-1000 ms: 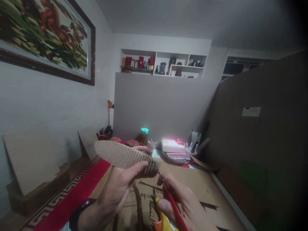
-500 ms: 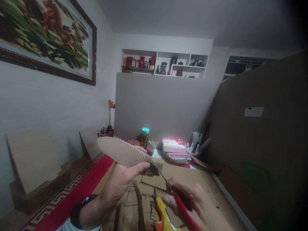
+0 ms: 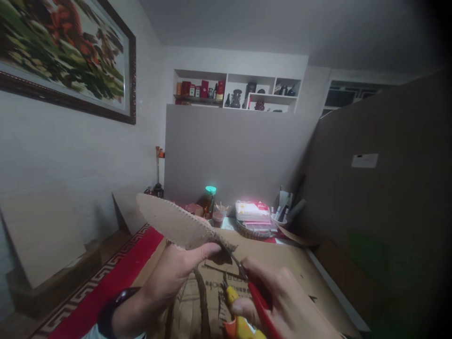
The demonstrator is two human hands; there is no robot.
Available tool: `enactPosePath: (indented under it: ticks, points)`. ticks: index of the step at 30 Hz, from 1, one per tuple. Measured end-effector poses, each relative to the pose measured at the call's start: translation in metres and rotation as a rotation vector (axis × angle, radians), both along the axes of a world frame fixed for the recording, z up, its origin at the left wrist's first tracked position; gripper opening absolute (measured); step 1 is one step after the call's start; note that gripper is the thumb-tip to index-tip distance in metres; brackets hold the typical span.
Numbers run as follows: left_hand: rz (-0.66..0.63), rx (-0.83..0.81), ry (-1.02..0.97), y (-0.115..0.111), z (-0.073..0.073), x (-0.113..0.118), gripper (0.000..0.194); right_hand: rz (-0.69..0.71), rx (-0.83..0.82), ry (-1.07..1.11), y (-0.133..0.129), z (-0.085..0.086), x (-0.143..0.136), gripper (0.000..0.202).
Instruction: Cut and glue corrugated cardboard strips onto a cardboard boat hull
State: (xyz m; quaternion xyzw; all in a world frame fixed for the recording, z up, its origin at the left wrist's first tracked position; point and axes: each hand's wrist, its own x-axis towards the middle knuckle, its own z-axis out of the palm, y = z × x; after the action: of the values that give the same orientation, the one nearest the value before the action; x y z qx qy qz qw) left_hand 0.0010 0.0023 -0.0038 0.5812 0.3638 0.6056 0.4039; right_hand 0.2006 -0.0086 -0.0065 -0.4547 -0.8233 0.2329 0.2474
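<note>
Brown cardboard (image 3: 286, 263) on red-covered table (image 3: 122, 275)

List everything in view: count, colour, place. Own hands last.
Cardboard piece: 1, tan, in left hand
Red-handled tool: 1, red, in right hand
Yellow tool, likely glue gun: 1, yellow and orange, by right thumb
Cardboard sheet: 1, tan, on table
Cloth: 1, red, pale pattern, table's left
Jar: 1, green lid, table's far side
Pack: 1, white and red, above basket
Basket: 1, greyish, right of jar
Pens: several, white and dark, right of pack
Framed picture: 1, brown frame, left wall
Shelf unit: 1, white, back wall
Boxes: several, mostly red, shelf's left
Left hand: 1, bare, dark wristband
Right hand: 1, bare, lower right
</note>
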Motion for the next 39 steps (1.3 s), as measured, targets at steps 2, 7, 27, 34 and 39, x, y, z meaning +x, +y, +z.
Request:
enactPosePath:
  ticks: [2,7,27,34,39]
  points:
    - [0.001,0.0,-0.006,-0.001,-0.001,0.001,0.004,0.011,0.009,0.012,0.001,0.0,0.0,0.04]
    - [0.014,-0.012,-0.012,0.002,-0.004,0.002,0.01,0.022,0.014,0.05,-0.001,0.001,0.002,0.039]
    - [-0.11,-0.127,-0.136,-0.004,-0.006,0.011,0.009,0.056,0.001,0.103,0.003,-0.004,0.0,0.031]
    - [-0.167,-0.126,-0.327,0.005,-0.01,0.005,0.012,0.027,0.009,0.079,0.002,-0.004,0.003,0.034]
    - [-0.198,-0.238,-0.303,0.004,-0.017,0.006,0.012,0.079,-0.013,0.108,0.004,-0.003,0.006,0.028]
